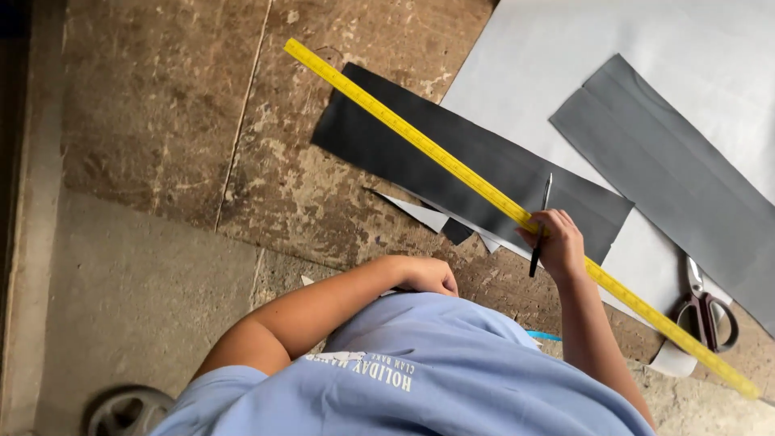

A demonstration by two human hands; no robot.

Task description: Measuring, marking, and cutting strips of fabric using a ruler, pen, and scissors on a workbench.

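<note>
My right hand grips a thin black pencil and rests on a long yellow ruler. The ruler runs diagonally across a dark grey strip of sheet material lying on the floor. The pencil tip points toward the strip's near edge beside the ruler. My left hand is curled into a loose fist on the floor just in front of my blue shirt, with nothing visible in it.
A second, lighter grey strip lies on a large white sheet at the upper right. Scissors with dark handles lie by the ruler's right end. White triangular offcuts sit near the dark strip. A round grey object is at the bottom left.
</note>
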